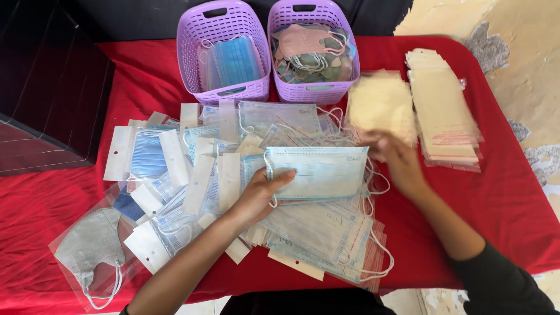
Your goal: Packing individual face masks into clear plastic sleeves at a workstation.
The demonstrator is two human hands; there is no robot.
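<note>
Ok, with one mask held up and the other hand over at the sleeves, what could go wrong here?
The left hand pinches the light blue mask only at its left edge, so it could slip or sag. Its ear loops lie among those of the mask pile and might snag. The right hand, blurred, is at the stack of clear sleeves, where it may drag more than one.

Glossy clear plastic sleeves [326,233] hold matt fabric masks [321,172] on red cloth [507,198]; lilac plastic baskets [192,46].
</note>
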